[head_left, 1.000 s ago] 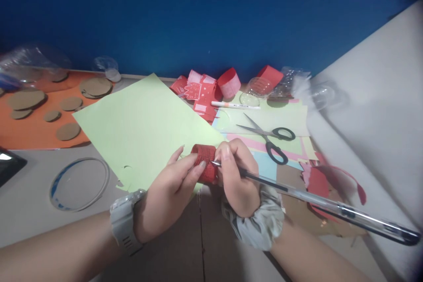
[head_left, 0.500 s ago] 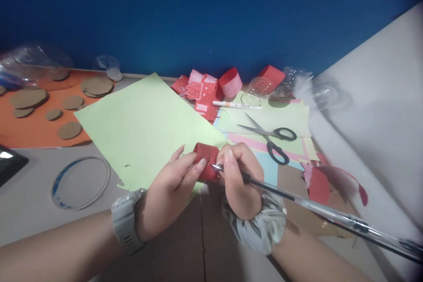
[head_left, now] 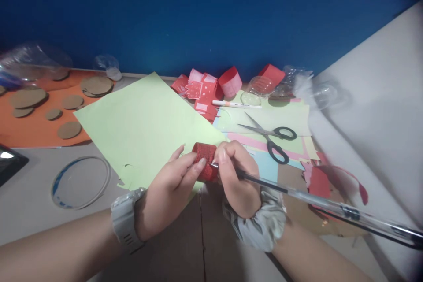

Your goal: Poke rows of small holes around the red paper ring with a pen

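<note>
A small red paper roll (head_left: pixel 205 153), its side covered in fine dark pen marks, is gripped between the fingers and thumb of my left hand (head_left: pixel 172 191). My right hand (head_left: pixel 239 180) pinches a clear ballpoint pen (head_left: pixel 297 194), its tip against the roll's right part. The pen's long barrel slants down to the right, over my wrist. Under and behind the roll lies a light green paper sheet (head_left: pixel 142 128), with small cuts near its lower corner.
Scissors (head_left: pixel 267 134) lie open on coloured papers to the right. Behind them are a white marker (head_left: pixel 236 104), red paper rolls (head_left: pixel 230 82) and clear plastic pieces (head_left: pixel 261 88). Cardboard discs (head_left: pixel 28 98) rest on orange paper (head_left: pixel 39 130) at left, near a tape ring (head_left: pixel 107 176).
My right hand and the pen have shifted slightly left along the roll, and the pen's far end has dropped a little. My left hand keeps nearly the same place.
</note>
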Tool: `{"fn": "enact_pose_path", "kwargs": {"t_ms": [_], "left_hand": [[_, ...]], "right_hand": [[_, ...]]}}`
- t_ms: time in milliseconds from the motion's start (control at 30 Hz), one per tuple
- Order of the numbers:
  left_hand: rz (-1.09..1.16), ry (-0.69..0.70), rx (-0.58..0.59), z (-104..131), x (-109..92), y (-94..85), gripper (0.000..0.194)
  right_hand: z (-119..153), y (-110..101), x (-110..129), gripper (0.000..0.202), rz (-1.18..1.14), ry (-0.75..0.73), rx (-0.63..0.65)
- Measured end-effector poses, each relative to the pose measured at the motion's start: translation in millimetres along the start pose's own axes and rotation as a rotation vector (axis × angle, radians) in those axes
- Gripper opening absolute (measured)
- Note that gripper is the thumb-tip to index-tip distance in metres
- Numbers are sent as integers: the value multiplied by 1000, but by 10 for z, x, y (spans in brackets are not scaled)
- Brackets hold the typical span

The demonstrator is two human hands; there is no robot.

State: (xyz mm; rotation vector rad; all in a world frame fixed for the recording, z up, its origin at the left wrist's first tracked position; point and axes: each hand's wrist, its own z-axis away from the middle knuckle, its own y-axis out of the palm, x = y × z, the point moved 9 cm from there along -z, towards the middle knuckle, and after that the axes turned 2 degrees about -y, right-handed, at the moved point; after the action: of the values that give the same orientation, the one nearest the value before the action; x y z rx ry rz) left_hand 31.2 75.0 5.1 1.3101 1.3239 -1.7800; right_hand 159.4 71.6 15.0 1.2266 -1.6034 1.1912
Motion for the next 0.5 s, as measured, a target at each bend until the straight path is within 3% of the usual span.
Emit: {"fn": "enact_pose_path", "kwargs": {"t_ms": [500], "left_hand": [[-16, 21, -13, 7, -30, -22, 31]], "right_hand": [[-2, 4, -22, 28, -20, -4, 6]]}}
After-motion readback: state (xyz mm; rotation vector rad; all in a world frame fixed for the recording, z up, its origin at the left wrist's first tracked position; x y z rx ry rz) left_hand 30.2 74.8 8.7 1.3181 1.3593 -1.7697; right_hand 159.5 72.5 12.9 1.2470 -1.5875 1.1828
